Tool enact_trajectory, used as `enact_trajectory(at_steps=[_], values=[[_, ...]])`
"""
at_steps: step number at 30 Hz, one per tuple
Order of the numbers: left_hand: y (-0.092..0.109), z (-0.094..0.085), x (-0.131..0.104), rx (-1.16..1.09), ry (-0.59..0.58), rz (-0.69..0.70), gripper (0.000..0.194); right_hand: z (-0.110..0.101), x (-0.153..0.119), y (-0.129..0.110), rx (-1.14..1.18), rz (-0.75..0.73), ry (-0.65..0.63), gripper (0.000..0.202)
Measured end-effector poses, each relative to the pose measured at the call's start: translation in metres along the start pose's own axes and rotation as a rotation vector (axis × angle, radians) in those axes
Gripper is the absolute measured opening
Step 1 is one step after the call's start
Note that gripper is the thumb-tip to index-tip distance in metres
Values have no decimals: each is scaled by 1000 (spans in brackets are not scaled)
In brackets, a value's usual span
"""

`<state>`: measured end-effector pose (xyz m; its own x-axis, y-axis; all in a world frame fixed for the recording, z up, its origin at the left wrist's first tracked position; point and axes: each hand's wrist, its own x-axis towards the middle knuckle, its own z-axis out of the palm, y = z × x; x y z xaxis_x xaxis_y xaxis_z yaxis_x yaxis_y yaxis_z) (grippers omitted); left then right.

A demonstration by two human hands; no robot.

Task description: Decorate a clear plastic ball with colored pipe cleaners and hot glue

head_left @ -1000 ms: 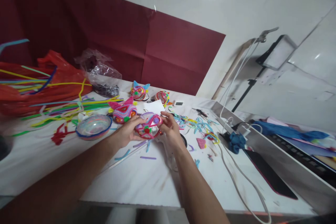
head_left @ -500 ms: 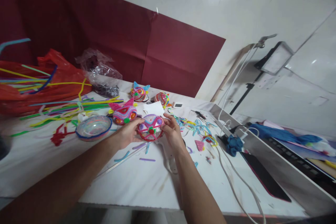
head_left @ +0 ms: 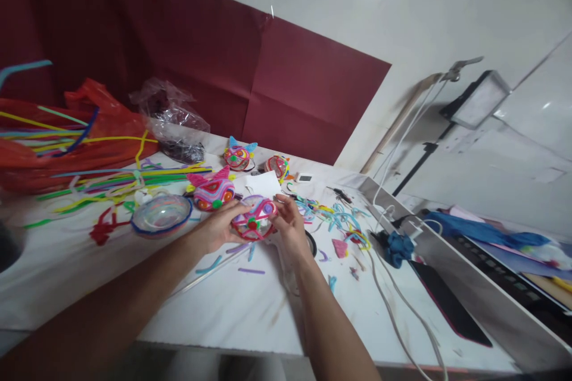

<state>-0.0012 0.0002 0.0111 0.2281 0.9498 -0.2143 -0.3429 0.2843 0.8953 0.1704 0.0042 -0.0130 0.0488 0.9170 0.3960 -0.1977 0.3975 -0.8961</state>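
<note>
Between my hands is a round clear mask [head_left: 254, 221] trimmed with pink, purple, green and red fuzzy pieces. My left hand [head_left: 220, 227] grips its left side, and my right hand [head_left: 288, 223] has its fingers on the right side. A pink-eared mask [head_left: 213, 191] lies just beyond my left hand. Farther back sit a blue-eared mask [head_left: 237, 156] and another partly trimmed mask [head_left: 276, 166]. To the left rests a clear bowl [head_left: 161, 214] with a blue rim. White paper [head_left: 263, 183] lies behind the held mask.
A red bag [head_left: 102, 137] of fuzzy stems stands at the left, near a clear plastic bag [head_left: 176, 125]. Blue stem pieces [head_left: 342, 217] are scattered at the right, with cables [head_left: 395, 309], a black phone-like slab [head_left: 449, 302] and a raised edge [head_left: 469, 268] beyond.
The held mask has turned and tilted slightly between my hands, and my right fingers have shifted on its edge. A black ring beside my right wrist shows more fully.
</note>
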Motion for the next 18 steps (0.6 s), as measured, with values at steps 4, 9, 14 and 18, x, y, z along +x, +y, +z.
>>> enact_trajectory(at_steps=[4, 9, 14, 18], values=[[1, 0, -1, -10, -1, 38, 27, 2, -3, 0, 11, 26, 13, 44], [0, 0, 0, -6, 26, 62, 25, 4, -6, 0, -35, 27, 3, 44], [-2, 0, 3, 27, 62, 116, 22, 6, -7, 1, -35, 24, 4, 42], [-3, -1, 4, 55, 80, 108, 24, 7, -5, 2, -21, 28, 20, 44]])
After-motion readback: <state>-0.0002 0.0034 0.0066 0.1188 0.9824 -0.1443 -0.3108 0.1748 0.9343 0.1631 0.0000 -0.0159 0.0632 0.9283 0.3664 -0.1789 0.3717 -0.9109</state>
